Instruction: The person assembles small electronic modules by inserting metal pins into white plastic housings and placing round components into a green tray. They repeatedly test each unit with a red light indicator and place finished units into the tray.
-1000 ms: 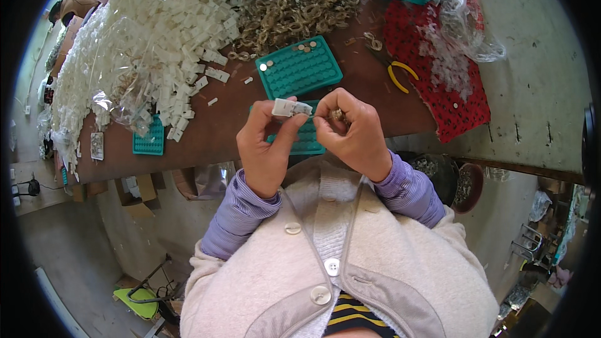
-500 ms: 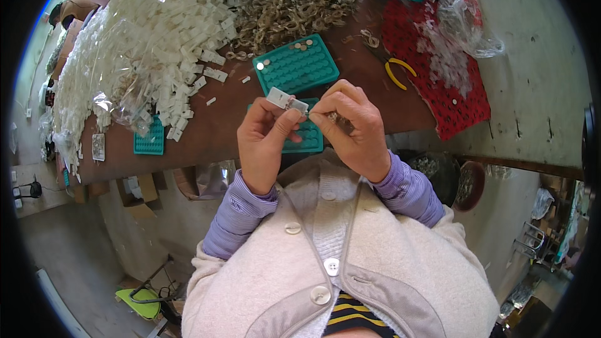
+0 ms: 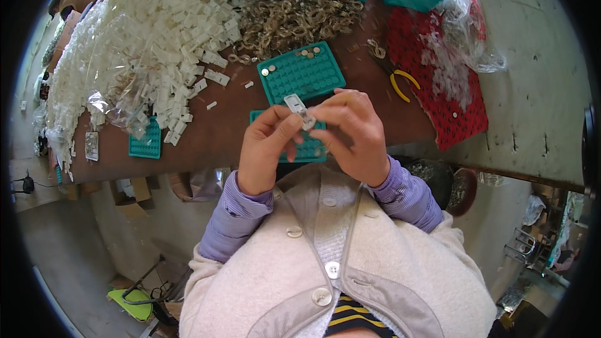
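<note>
White casing (image 3: 293, 101), small and roughly rectangular, is pinched in the left hand (image 3: 266, 144), its longer end pointing up and away from the fingertips; its face looks hollowed, with a raised rim and a darker patch inside, while the lower end by the thumb is paler, almost see-through (motion blur hides the finer parts there).

Just beyond the two hands lies a green tray (image 3: 294, 78) with rows of round hollows and a few silvery discs near its far edge; a second green tray (image 3: 310, 150) sits under them, partly covered; to the right of the right hand (image 3: 357, 134), brown surface of the counter (image 3: 404, 119) reaches toward yellow-handled pliers (image 3: 410, 77) and a red patterned cloth (image 3: 463, 125); the counter's near edge passes close to both wrists; left of the left hand, well apart from it, a heap of white casings (image 3: 169, 37) spreads.

Left thumb and fingers press together on the casing; the right hand is half curled beside it, thumb parted from forefinger, the forefinger close to the casing's right side; blur leaves me unable to tell whether it touches or holds anything.
</note>
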`<state>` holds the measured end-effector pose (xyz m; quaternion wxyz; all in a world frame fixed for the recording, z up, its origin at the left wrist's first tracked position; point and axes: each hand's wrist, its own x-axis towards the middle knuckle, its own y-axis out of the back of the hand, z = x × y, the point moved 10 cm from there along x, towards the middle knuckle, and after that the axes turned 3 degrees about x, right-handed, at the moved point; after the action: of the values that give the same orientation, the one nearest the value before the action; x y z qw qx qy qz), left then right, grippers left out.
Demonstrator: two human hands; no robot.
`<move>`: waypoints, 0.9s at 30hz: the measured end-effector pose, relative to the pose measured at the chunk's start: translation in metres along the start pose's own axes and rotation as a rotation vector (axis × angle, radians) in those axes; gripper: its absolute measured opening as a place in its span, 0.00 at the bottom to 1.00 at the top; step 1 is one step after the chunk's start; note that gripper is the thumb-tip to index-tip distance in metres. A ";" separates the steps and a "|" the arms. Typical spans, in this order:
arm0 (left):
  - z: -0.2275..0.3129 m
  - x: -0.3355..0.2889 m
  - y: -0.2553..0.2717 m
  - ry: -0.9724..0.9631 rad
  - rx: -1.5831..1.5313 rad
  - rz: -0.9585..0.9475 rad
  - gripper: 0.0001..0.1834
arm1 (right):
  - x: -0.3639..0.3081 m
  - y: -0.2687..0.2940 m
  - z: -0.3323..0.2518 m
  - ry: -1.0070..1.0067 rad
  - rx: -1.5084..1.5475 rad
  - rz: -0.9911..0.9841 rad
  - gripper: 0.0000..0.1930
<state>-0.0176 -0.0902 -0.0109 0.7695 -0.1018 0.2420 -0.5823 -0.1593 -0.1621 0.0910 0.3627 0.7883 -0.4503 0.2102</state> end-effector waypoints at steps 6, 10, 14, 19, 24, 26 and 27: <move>0.013 0.008 0.004 -0.048 0.059 0.029 0.14 | 0.022 -0.018 0.009 0.036 -0.004 -0.146 0.14; 0.034 0.026 0.024 -0.130 -0.035 0.086 0.15 | 0.058 -0.005 0.074 -0.154 -0.009 -0.068 0.11; 0.032 0.035 0.025 -0.111 -0.082 0.077 0.17 | 0.075 -0.017 0.109 -0.140 -0.150 -0.117 0.06; 0.020 0.036 0.023 -0.092 -0.135 0.065 0.18 | 0.074 -0.035 0.098 0.140 -0.350 -0.177 0.05; 0.019 0.031 0.028 -0.108 -0.161 0.092 0.17 | 0.075 -0.035 0.080 0.241 -0.398 -0.183 0.05; 0.022 0.027 0.027 -0.132 -0.147 0.111 0.17 | 0.076 -0.029 0.065 0.257 -0.351 -0.144 0.05; 0.023 0.025 0.027 -0.144 -0.149 0.125 0.18 | 0.076 -0.025 0.060 0.190 -0.245 -0.133 0.05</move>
<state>0.0216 -0.1088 -0.0091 0.8100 -0.1849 0.2347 -0.5047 -0.0990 -0.2417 0.0922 0.5103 0.7427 -0.3833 0.2030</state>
